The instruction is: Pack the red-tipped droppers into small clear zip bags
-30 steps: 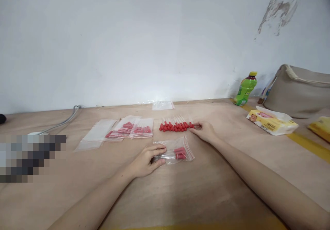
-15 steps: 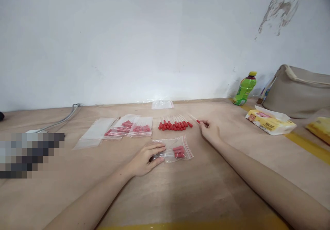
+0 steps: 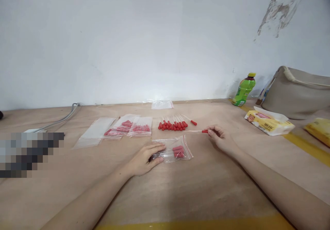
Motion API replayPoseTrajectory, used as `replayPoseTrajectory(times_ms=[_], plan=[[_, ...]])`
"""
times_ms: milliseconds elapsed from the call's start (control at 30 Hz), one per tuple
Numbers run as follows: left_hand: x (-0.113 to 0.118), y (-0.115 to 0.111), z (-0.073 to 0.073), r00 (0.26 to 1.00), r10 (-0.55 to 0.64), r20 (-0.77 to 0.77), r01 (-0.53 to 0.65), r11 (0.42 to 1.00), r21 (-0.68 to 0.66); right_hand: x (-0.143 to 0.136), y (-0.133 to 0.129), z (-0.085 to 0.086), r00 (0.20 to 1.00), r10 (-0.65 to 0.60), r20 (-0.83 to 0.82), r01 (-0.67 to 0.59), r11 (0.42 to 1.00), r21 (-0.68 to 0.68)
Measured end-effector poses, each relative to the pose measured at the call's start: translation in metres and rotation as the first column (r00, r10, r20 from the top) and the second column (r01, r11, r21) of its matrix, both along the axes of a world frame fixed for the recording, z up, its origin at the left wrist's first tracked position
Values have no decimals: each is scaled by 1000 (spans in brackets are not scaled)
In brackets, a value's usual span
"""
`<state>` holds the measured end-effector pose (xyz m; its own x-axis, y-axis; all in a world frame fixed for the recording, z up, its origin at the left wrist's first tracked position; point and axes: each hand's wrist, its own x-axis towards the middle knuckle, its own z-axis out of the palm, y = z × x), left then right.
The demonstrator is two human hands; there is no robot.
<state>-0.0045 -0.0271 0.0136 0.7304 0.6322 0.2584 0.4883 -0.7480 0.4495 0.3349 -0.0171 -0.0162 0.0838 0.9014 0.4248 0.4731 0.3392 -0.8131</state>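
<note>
My left hand (image 3: 148, 158) lies at the left end of a clear zip bag (image 3: 168, 158), thumb on the near side and fingers over the far side. Inside that bag are several droppers with red rubber bulbs (image 3: 178, 151). Between thumb and fingertips, my right hand (image 3: 218, 136) pinches a dropper (image 3: 204, 131) by its red bulb, its thin clear stem pointing left just past the bag's far right corner. Beyond the bag lies a row of loose droppers (image 3: 173, 125), bulbs toward me. One stray dropper (image 3: 193, 122) is angled off the right end of the row.
Filled zip bags (image 3: 140, 128) overlap flat bags (image 3: 98, 128) on the left. Another small bag (image 3: 162, 105) lies by the wall. On the right are a green bottle (image 3: 243, 91), tissue packs (image 3: 269, 122) and a beige handbag (image 3: 296, 92). A grey cable (image 3: 62, 120) runs at left.
My right hand has drawn its dropper toward me and slightly right, turning the stem leftward. A dropper at the row's right end has shifted outward. My left hand stays on the bag.
</note>
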Motion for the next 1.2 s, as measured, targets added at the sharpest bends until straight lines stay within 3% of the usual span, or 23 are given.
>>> replayPoseTrajectory(times_ms=[133, 400, 533, 700, 867, 1033, 1200], plan=[[0, 0, 0, 1000, 7, -15, -7, 1000, 9, 14, 1, 10, 970, 14, 243, -55, 986, 160], [-1, 1, -2, 1000, 0, -14, 0, 1000, 18, -2, -10, 17, 928, 61, 368, -135, 974, 180], [0, 1, 0, 1000, -17, -9, 18, 1000, 16, -24, -12, 15, 940, 109, 324, -161, 977, 139], [0, 1, 1, 1000, -13, -18, 14, 1000, 13, -50, -15, 14, 930, 287, 229, -294, 956, -4], [0, 1, 1, 1000, -4, -16, 4, 1000, -7, -63, -12, 10, 895, 427, -131, -444, 880, -167], [0, 2, 0, 1000, -12, -2, 11, 1000, -10, -70, -3, 11, 832, 475, -286, -538, 816, -212], [0, 1, 0, 1000, -9, -17, 9, 1000, -8, -80, -1, 13, 897, 348, -273, -432, 823, -369]])
